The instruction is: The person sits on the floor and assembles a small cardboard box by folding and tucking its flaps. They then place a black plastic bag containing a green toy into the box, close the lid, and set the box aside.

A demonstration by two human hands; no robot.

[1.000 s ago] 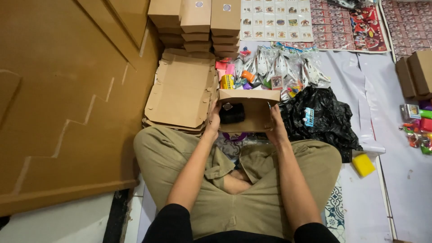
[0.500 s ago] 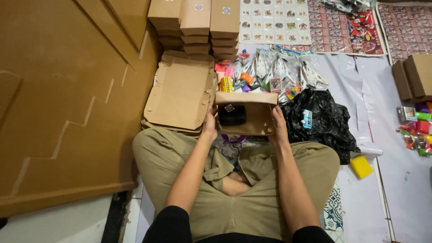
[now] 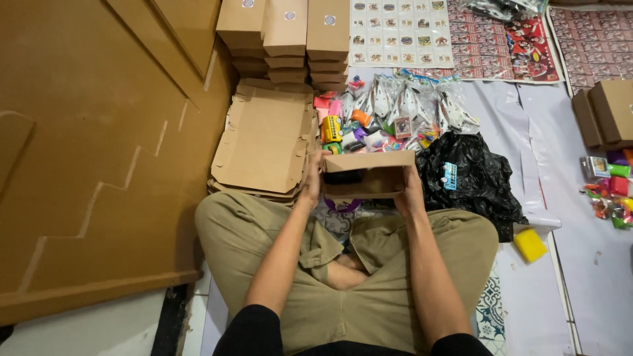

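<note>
small cardboard box (image 3: 366,174) over the lap, lid flap now folded lower than a second ago, dark item inside nearly covered | left hand (image 3: 312,179) grasping its left side | right hand (image 3: 410,190) grasping its right side | flat box blanks (image 3: 264,142) just left | toy pile (image 3: 389,118) behind

Hemmed in on the floor: the small cardboard box (image 3: 366,173), gripped at either end by the left hand (image 3: 312,181) and right hand (image 3: 411,190), sits in a tight pocket. Left of the box, a stack of flat cardboard blanks (image 3: 264,142) presses close; beyond the box, a heap of bagged toys (image 3: 389,115) blocks the way, with closed cartons (image 3: 287,33) stacked behind. Right of the box, a black plastic bag (image 3: 471,178) crowds in. Open white sheet (image 3: 560,165) lies farther right of the box, past the bag, near a yellow block (image 3: 530,244).
</note>
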